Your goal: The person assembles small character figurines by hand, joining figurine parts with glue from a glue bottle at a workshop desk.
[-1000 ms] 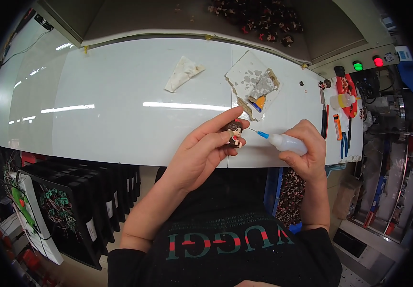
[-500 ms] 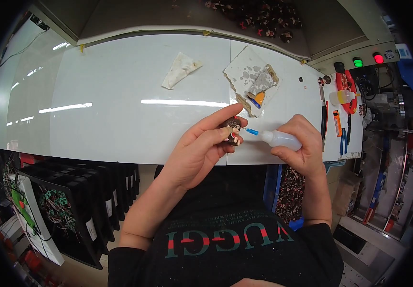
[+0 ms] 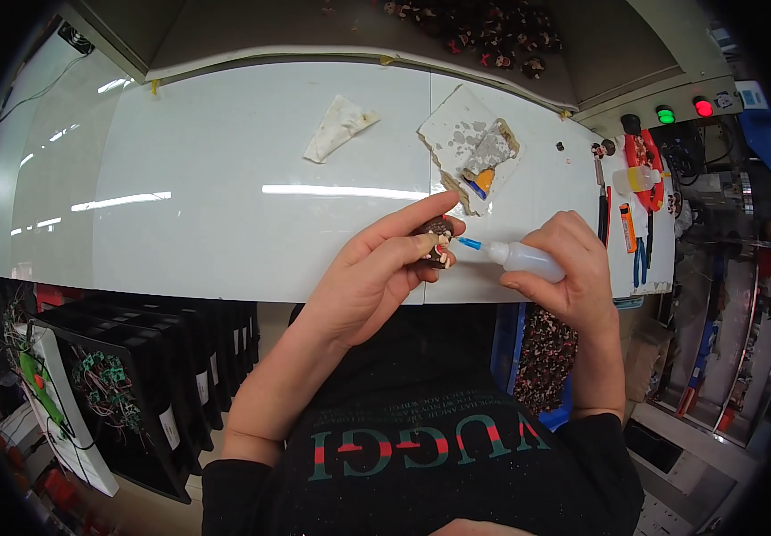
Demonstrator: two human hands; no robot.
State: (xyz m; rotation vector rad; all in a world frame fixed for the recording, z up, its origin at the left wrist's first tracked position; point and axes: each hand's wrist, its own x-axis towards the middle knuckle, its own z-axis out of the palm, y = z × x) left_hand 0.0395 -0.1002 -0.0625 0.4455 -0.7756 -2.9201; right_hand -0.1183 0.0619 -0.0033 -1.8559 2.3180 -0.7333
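Currently, working from left to right across the white worktable (image 3: 225, 232): black slotted trays (image 3: 149, 384) holding wired parts stand below its near-left edge, clear of the work. A crumpled white cloth (image 3: 339, 128) lies at the far centre of the surface.

The left hand (image 3: 377, 272) is held above the near edge of the table. Its thumb and fingers are pressed together on a small brown figurine (image 3: 437, 241), pinching it by the body. The index finger runs along the top and steadies it.

Just right of the figurine, the blue nozzle (image 3: 469, 243) of a small white squeeze bottle (image 3: 524, 260) points at the figurine's side; the tip appears to touch or nearly touch it. The right hand (image 3: 573, 268) is wrapped around the bottle body, fingers closed on it.

To perform the application well:
1. Keep the pinch firm, with fingertips clear of the nozzle tip, so that no fluid reaches the skin.
2. Bring the tip to the joint and squeeze lightly; a small drop is likely sufficient.
3. Hold both wrists steady close to the table edge.

Beyond the hands, a stained white pad (image 3: 470, 147) carries dried residue and an orange piece. At the far right, red-handled pliers (image 3: 643, 156) and other hand tools lie near green and red indicator lamps (image 3: 682, 111).
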